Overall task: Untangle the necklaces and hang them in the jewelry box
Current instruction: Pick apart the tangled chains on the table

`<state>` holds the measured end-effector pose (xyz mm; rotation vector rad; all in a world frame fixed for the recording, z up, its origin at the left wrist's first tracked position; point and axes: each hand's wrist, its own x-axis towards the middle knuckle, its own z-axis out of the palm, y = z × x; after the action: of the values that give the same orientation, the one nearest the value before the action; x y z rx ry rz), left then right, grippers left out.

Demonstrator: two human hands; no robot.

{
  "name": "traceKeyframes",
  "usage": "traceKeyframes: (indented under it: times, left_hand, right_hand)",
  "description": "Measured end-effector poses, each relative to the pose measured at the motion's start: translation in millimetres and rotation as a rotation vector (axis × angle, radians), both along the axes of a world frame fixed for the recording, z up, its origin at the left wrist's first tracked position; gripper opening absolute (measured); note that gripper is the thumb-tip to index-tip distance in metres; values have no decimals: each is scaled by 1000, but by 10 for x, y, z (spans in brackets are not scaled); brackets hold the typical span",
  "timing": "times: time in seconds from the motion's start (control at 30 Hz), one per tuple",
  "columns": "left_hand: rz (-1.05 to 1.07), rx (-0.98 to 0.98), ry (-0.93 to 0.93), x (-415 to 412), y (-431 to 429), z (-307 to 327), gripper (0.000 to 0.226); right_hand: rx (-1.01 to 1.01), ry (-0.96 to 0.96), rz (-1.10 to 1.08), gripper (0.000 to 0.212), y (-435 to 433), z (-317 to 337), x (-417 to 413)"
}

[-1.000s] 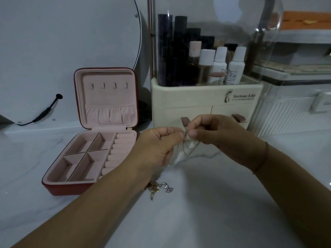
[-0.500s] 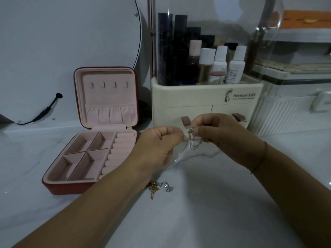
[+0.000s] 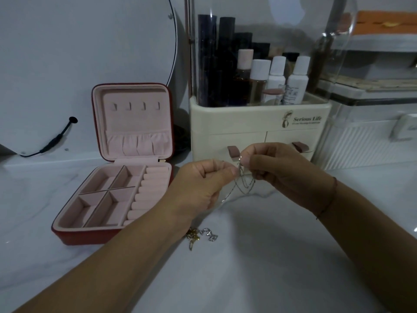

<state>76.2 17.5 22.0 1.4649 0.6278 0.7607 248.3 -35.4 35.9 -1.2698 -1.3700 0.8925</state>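
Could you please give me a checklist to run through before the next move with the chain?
1. Left hand and right hand both pinch the chain: ok.
2. Chain free of knots: cannot tell; loops hang between the hands.
3. Box open: ok.
4. Hooks in its lid bare: ok.
5. Heap on the table untangled: not ok; gold and silver pieces lie bunched.

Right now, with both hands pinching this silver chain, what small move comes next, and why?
Probably ease the left hand and right hand slightly apart: they pinch the silver chain close together, its loops hang overlapped below, and the jewelry box hooks are bare.
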Motion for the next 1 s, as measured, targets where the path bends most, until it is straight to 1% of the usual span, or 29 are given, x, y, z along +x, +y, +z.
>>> traceKeyframes:
  times: [0.1, 0.17, 0.23, 0.33, 0.47, 0.57, 0.67, 0.7, 0.73, 0.83, 1.0]
  left_hand:
    - [-15, -11, 10, 16, -2, -1, 26]
    - [-12, -53, -3, 21, 16, 10, 33]
    - [-6, -114, -47, 17, 44, 18, 27]
    - [28, -180, -129, -9, 110, 11, 25]
    - [61, -173, -170, -36, 173, 0, 27]
    - [69, -163, -156, -40, 171, -5, 28]
    - [91, -122, -112, -37, 168, -1, 26]
    - [103, -118, -108, -39, 169, 1, 26]
    - [111, -118, -110, -42, 169, 5, 26]
    - [130, -133, -135, -52, 160, 26, 26]
    - [139, -135, -154, -90, 191, 80, 27]
  right_hand:
    - [1, 67, -3, 8, 9, -1, 11]
    - [1, 109, -9, 6, 10, 2, 15]
    - [-8, 135, -17, 15, 14, 0, 21]
    - [-12, 171, -39, 17, 10, 11, 23]
    - [8, 277, -70, 15, 16, 22, 66]
    - [55, 325, -17, 7, 21, 27, 96]
    - [86, 318, 85, 31, 6, 23, 143]
    - [96, 320, 93, 34, 1, 27, 148]
    - [108, 318, 89, 32, 1, 21, 162]
    - [149, 317, 10, 12, 13, 36, 156]
    - [188, 425, -101, 25, 16, 100, 212]
